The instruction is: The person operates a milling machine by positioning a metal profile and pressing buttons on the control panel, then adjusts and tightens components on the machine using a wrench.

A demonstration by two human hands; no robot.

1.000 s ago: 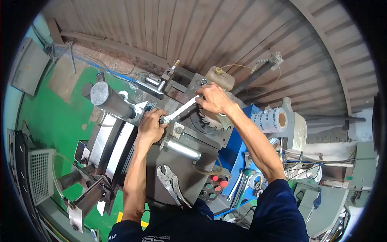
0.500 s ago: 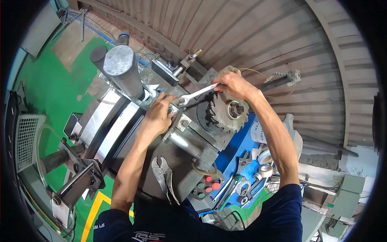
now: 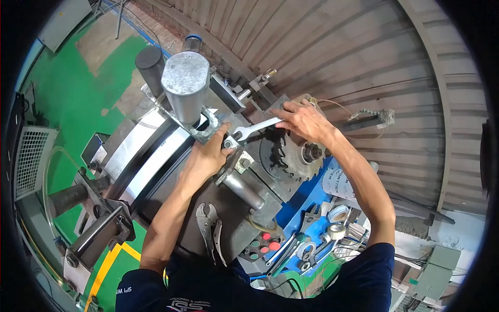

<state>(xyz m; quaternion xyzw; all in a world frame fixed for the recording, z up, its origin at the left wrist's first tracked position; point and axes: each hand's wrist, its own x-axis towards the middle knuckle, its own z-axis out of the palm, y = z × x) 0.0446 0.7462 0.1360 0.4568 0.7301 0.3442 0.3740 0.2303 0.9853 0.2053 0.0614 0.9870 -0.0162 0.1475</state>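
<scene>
My right hand [image 3: 303, 120] is closed round one end of a silver open-ended wrench [image 3: 260, 126]. The wrench's open jaw points left, just beside a bolt on the metal block [image 3: 232, 143]; whether it touches the bolt I cannot tell. My left hand [image 3: 210, 155] rests against that block, thumb and index finger apart, holding nothing visible. Right of the block, below the wrench, is a toothed circular saw blade [image 3: 299, 158] with a hub nut. Locking pliers [image 3: 210, 229] lie on the machine's dark surface, below my left hand.
A large metal cylinder [image 3: 186, 86] stands upright left of the hands. Red and green buttons [image 3: 262, 245] sit at the machine's front. A blue tray [image 3: 291, 218] holds tape rolls and wrenches. A film roll [image 3: 338, 183] lies under my right forearm. Corrugated wall [image 3: 358, 57] rises behind.
The wrench's jaw has come away from the bolt by my left hand and moved slightly right. The view has shifted, bringing the upright cylinder nearer the middle.
</scene>
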